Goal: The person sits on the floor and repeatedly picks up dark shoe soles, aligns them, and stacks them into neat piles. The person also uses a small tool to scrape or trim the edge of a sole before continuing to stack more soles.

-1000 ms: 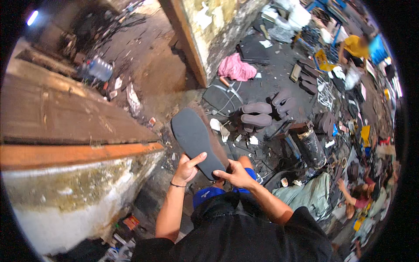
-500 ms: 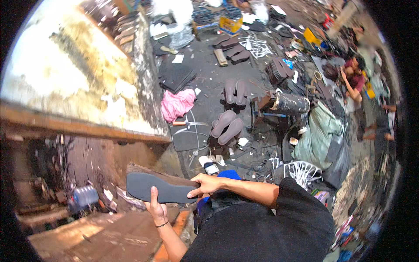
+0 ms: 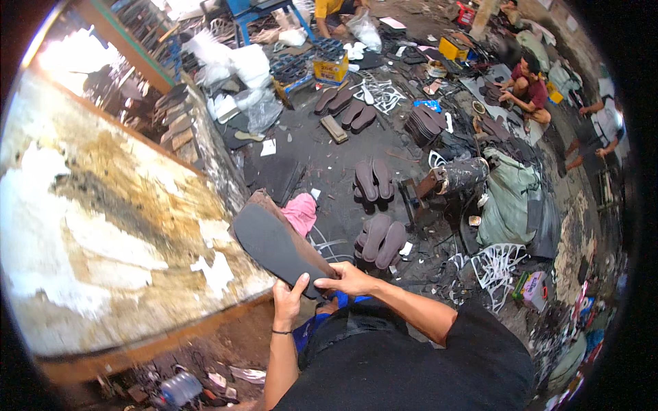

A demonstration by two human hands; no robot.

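Observation:
A thick stack of shoe soles [image 3: 277, 240] is held tilted in front of me, its dark grey face toward me and brown edges along its far side. My left hand [image 3: 289, 299] grips the near end from below, thumb on the grey face and fingers hidden behind. My right hand [image 3: 347, 279] is closed round the same end from the right, thumb on top. The stack's far end overlaps the edge of a worn, stained table [image 3: 130, 253]. Behind the stack lies a pink cloth [image 3: 300, 213], partly covered by it.
On the dark floor lie brown soles in a near pile [image 3: 379, 241] and a farther pile [image 3: 373, 181]. A black-topped stand [image 3: 456, 177] and a grey-green sack [image 3: 507, 192] stand on the right. A person in a dark red shirt [image 3: 537, 96] sits beyond, handling dark pieces.
The soles have risen and tilted, their far end now at the table's edge. Both hands keep their hold. The view has shifted, bringing more of the table and far floor into sight.

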